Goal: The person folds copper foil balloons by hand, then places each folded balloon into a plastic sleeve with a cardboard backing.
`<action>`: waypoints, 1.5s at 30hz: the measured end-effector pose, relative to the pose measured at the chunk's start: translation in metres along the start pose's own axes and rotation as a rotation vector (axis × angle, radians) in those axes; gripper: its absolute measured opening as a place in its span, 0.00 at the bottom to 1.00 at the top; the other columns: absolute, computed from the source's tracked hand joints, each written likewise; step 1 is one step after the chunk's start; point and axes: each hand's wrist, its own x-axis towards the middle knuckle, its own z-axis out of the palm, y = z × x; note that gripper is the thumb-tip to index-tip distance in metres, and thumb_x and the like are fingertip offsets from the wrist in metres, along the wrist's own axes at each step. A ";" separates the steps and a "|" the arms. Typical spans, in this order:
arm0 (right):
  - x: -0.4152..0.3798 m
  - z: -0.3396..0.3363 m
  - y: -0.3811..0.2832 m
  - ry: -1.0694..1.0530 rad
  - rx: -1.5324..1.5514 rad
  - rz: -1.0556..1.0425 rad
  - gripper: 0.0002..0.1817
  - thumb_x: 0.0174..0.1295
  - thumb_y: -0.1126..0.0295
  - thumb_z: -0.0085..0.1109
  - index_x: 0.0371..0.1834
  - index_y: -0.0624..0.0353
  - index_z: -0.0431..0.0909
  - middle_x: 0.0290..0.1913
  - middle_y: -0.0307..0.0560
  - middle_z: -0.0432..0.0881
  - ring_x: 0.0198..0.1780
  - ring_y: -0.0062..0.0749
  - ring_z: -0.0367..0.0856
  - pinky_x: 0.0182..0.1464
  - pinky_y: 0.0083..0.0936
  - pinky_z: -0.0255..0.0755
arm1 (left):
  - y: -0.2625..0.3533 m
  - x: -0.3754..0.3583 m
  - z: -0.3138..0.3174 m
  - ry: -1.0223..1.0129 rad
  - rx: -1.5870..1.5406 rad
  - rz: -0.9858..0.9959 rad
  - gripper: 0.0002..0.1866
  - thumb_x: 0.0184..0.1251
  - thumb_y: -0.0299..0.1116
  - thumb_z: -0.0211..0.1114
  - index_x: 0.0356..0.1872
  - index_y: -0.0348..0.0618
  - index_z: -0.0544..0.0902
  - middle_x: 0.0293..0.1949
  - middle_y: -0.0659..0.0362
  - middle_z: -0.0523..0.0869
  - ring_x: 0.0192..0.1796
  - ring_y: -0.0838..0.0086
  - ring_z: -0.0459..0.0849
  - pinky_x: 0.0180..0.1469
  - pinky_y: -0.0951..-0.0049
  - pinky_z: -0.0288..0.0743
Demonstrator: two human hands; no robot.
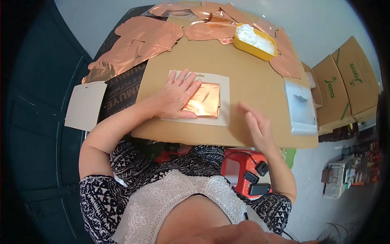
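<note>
Nearest us, our right hand hovers open and empty above the near edge of the cardboard sheet, fingers spread, blurred. Our left hand lies flat, fingers apart, pinning the folded copper foil onto the white backing card at mid-sheet, probably so the slippery fold stays shut. The foil lies flat and nearly square, square to the card. Toward the far edge sit the yellow tray and loose foil shapes.

Short-sleeved top, black-and-white patterned fabric, pale lace panel across the chest. Thin black cord at the neckline. Both forearms bare, no rings or watch visible.
</note>
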 end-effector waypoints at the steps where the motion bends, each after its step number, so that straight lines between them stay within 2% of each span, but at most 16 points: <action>1: -0.014 -0.002 -0.003 -0.045 0.157 0.121 0.17 0.69 0.67 0.52 0.53 0.68 0.78 0.41 0.56 0.84 0.43 0.39 0.84 0.47 0.29 0.76 | 0.000 0.000 0.000 -0.005 0.006 0.001 0.54 0.61 0.73 0.48 0.73 0.31 0.55 0.70 0.32 0.57 0.73 0.35 0.52 0.70 0.32 0.43; 4: -0.039 0.013 -0.021 -0.056 0.450 0.185 0.14 0.71 0.68 0.51 0.38 0.67 0.83 0.23 0.42 0.81 0.26 0.23 0.78 0.31 0.23 0.72 | -0.001 0.000 0.000 -0.016 0.016 0.000 0.54 0.61 0.73 0.48 0.72 0.31 0.55 0.71 0.32 0.57 0.74 0.35 0.52 0.71 0.33 0.44; 7: -0.041 0.015 -0.022 -0.035 0.073 0.038 0.14 0.72 0.68 0.50 0.38 0.66 0.82 0.23 0.40 0.80 0.28 0.19 0.78 0.32 0.22 0.72 | -0.001 0.001 0.001 -0.028 0.020 0.000 0.54 0.61 0.73 0.48 0.72 0.30 0.55 0.71 0.32 0.57 0.74 0.36 0.51 0.71 0.34 0.44; 10: -0.042 0.023 -0.018 -0.138 0.144 0.119 0.15 0.73 0.66 0.49 0.38 0.65 0.82 0.22 0.38 0.80 0.27 0.18 0.77 0.31 0.22 0.72 | 0.004 0.001 -0.002 -0.038 0.011 -0.001 0.54 0.61 0.72 0.49 0.72 0.30 0.55 0.71 0.32 0.56 0.74 0.36 0.51 0.71 0.33 0.44; 13: -0.050 0.043 -0.012 -0.415 0.466 0.344 0.16 0.73 0.64 0.49 0.40 0.66 0.82 0.23 0.38 0.81 0.27 0.19 0.78 0.33 0.21 0.73 | 0.015 -0.001 -0.002 -0.033 -0.011 -0.001 0.54 0.62 0.71 0.49 0.72 0.29 0.55 0.71 0.31 0.56 0.73 0.35 0.52 0.70 0.33 0.44; 14: -0.052 0.045 -0.014 -0.529 0.512 0.448 0.19 0.74 0.61 0.49 0.42 0.67 0.82 0.30 0.41 0.85 0.31 0.21 0.80 0.36 0.20 0.74 | 0.022 -0.003 -0.002 -0.033 -0.023 -0.001 0.54 0.62 0.71 0.49 0.72 0.28 0.55 0.70 0.31 0.56 0.73 0.34 0.52 0.70 0.32 0.44; 17: -0.066 0.070 -0.001 -0.478 0.761 0.443 0.22 0.74 0.56 0.50 0.47 0.68 0.81 0.42 0.46 0.86 0.39 0.22 0.82 0.42 0.21 0.75 | 0.052 -0.010 -0.006 -0.030 -0.057 0.016 0.54 0.62 0.70 0.50 0.72 0.28 0.55 0.70 0.28 0.56 0.73 0.32 0.51 0.70 0.32 0.43; 18: -0.074 0.081 0.015 -0.460 0.860 0.410 0.25 0.73 0.53 0.51 0.52 0.68 0.79 0.52 0.51 0.84 0.48 0.29 0.83 0.47 0.25 0.76 | 0.063 -0.011 -0.009 -0.056 -0.068 -0.004 0.54 0.62 0.70 0.51 0.72 0.28 0.54 0.70 0.28 0.55 0.73 0.31 0.50 0.70 0.32 0.43; 21: -0.085 0.103 0.016 -0.278 1.184 0.314 0.26 0.72 0.52 0.51 0.56 0.67 0.76 0.53 0.53 0.83 0.52 0.37 0.83 0.50 0.27 0.77 | 0.083 -0.011 -0.009 -0.071 -0.089 -0.028 0.54 0.61 0.69 0.53 0.72 0.28 0.55 0.70 0.27 0.54 0.73 0.30 0.50 0.70 0.32 0.43; 22: -0.089 0.109 0.014 -0.206 1.329 0.337 0.25 0.73 0.53 0.49 0.59 0.66 0.74 0.52 0.54 0.83 0.54 0.44 0.83 0.51 0.31 0.78 | 0.086 -0.012 -0.006 -0.036 -0.090 -0.019 0.54 0.61 0.70 0.52 0.71 0.27 0.56 0.69 0.27 0.56 0.72 0.29 0.51 0.69 0.32 0.44; 25: -0.088 0.123 0.010 -0.054 1.473 0.335 0.25 0.74 0.55 0.49 0.61 0.66 0.71 0.52 0.54 0.83 0.53 0.45 0.83 0.51 0.32 0.78 | 0.090 -0.011 -0.009 -0.054 -0.084 -0.024 0.54 0.61 0.70 0.52 0.72 0.28 0.56 0.70 0.26 0.54 0.72 0.28 0.50 0.69 0.32 0.44; 32: -0.069 0.134 -0.006 0.085 1.457 0.446 0.21 0.74 0.56 0.48 0.57 0.63 0.71 0.45 0.50 0.84 0.43 0.39 0.86 0.40 0.27 0.78 | 0.092 -0.011 -0.005 -0.046 -0.064 -0.027 0.53 0.62 0.70 0.50 0.71 0.28 0.56 0.70 0.26 0.53 0.72 0.27 0.51 0.69 0.32 0.46; 35: -0.058 0.133 -0.014 0.127 1.334 0.482 0.25 0.72 0.51 0.50 0.59 0.61 0.70 0.46 0.53 0.84 0.40 0.39 0.86 0.37 0.26 0.77 | 0.086 -0.011 -0.002 0.007 -0.058 -0.023 0.53 0.62 0.71 0.49 0.71 0.26 0.59 0.69 0.26 0.57 0.72 0.29 0.52 0.69 0.33 0.46; 38: -0.056 0.131 -0.017 0.147 1.293 0.442 0.24 0.73 0.51 0.50 0.57 0.61 0.70 0.44 0.52 0.84 0.38 0.38 0.87 0.35 0.24 0.77 | 0.087 -0.010 -0.005 -0.018 -0.063 -0.027 0.53 0.62 0.71 0.50 0.71 0.27 0.58 0.69 0.26 0.56 0.72 0.29 0.51 0.69 0.33 0.46; 41: -0.059 0.132 -0.016 0.158 1.268 0.481 0.23 0.72 0.51 0.50 0.56 0.61 0.71 0.43 0.50 0.84 0.38 0.37 0.86 0.35 0.23 0.76 | 0.088 -0.012 -0.003 0.042 -0.070 -0.012 0.51 0.62 0.69 0.52 0.69 0.27 0.62 0.68 0.28 0.59 0.71 0.30 0.55 0.68 0.33 0.49; 45: -0.062 0.128 -0.017 0.155 1.174 0.440 0.21 0.73 0.53 0.49 0.55 0.60 0.71 0.42 0.49 0.84 0.38 0.35 0.86 0.35 0.23 0.74 | 0.079 0.008 -0.027 0.012 -0.332 -0.044 0.43 0.62 0.61 0.59 0.63 0.27 0.68 0.62 0.33 0.70 0.64 0.38 0.66 0.66 0.45 0.60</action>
